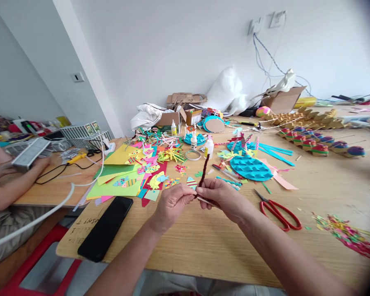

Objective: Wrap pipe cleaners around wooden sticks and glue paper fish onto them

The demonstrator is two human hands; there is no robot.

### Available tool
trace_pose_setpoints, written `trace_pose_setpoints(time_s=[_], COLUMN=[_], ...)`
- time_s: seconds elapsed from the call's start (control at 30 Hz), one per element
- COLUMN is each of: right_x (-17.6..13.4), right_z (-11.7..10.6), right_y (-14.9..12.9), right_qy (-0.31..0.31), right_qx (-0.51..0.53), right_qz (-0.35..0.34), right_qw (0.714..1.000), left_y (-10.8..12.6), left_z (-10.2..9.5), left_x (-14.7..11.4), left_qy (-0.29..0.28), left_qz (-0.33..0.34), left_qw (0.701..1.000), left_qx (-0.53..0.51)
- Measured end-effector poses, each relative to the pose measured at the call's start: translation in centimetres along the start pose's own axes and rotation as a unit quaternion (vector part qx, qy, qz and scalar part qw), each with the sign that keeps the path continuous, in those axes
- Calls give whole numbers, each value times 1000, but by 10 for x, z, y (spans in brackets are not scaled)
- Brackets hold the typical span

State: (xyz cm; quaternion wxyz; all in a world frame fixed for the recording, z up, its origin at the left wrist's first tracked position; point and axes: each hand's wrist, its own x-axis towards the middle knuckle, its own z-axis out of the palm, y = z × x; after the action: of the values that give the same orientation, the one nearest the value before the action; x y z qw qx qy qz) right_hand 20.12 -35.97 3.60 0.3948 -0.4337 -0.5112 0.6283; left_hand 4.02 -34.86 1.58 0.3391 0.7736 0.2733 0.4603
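A dark brown fuzzy pipe cleaner [204, 170] stands up between my two hands, above the front part of the table. My left hand [174, 201] is closed, its thumb and fingertips pinching the lower end. Close against it, my right hand [220, 192] also pinches the pipe cleaner. A thin whitish stick [206, 201] shows under the right fingers; how it joins the pipe cleaner is hidden. Just beyond the hands lies a striped paper fish [191, 183]. Red-handled scissors [280, 211] rest open-bladed to the right of my right hand.
A black phone [106, 228] lies at the left front edge. Coloured paper sheets [111, 176], glue bottles [209, 146], a turquoise egg-carton disc [251, 167] and paper scraps [345, 234] cover the table. At far left, a person's arms [15, 181] hold a grey box-like object [31, 153].
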Motion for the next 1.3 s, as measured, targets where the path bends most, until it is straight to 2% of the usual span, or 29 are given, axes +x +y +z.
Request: trace_pose_setpoints(time_s=[0.13, 0.2, 0.27, 0.3, 0.33, 0.4, 0.43, 0.47, 0.5, 0.53, 0.57, 0.63, 0.7, 0.83, 0.97, 1.07, 1.2, 1.3], right_x=[7, 9, 6, 2, -4, -19, -25, -29, -32, -31, -28, -19, -9, -1, 1, 4, 7, 8], right_z=[-6, -8, -6, -4, 0, 9, 13, 17, 19, 19, 18, 13, 7, 6, 14, 19, 23, 24], right_y=[-1, -6, -15, -19, -23, -24, -20, -15, -7, 1, 9, 22, 28, 26, 26, 28, 25, 23], right_qy=[-65, -85, -42, 16, 88, 226, 234, 198, 156, 145, 163, 244, 288, 257, 246, 219, 189, 174], right_qx=[15, -12, -104, -174, -249, -377, -417, -449, -466, -465, -449, -405, -372, -343, -249, -115, 21, 88], right_qz=[44, 47, 13, -31, -91, -255, -318, -361, -383, -392, -394, -385, -380, -369, -327, -291, -221, -174], right_qw=[997, 995, 994, 984, 960, 861, 819, 793, 782, 781, 785, 793, 797, 825, 878, 924, 956, 965], left_y=[5, 6, 4, 2, -1, -6, -7, -7, -6, -4, -1, 5, 9, 11, 7, 2, -5, -9], left_z=[-4, -3, 0, 1, 2, 3, 3, 3, 2, 3, 3, 6, 11, 21, 29, 32, 29, 22], left_x=[0, 1, 2, 3, 5, 9, 11, 12, 13, 13, 13, 10, 8, 6, 5, 4, 3, 2], left_qy=[-42, -31, 25, 68, 113, 192, 217, 230, 230, 222, 209, 182, 167, 161, 171, 197, 205, 188], left_qz=[19, 13, -25, -56, -93, -163, -189, -211, -228, -242, -254, -278, -294, -303, -272, -220, -126, -51], left_qw=[999, 999, 999, 995, 985, 944, 919, 894, 872, 854, 840, 816, 800, 802, 835, 882, 958, 981], left_qx=[9, 8, -20, -52, -97, -212, -270, -322, -366, -403, -432, -474, -495, -489, -447, -368, -158, -4])
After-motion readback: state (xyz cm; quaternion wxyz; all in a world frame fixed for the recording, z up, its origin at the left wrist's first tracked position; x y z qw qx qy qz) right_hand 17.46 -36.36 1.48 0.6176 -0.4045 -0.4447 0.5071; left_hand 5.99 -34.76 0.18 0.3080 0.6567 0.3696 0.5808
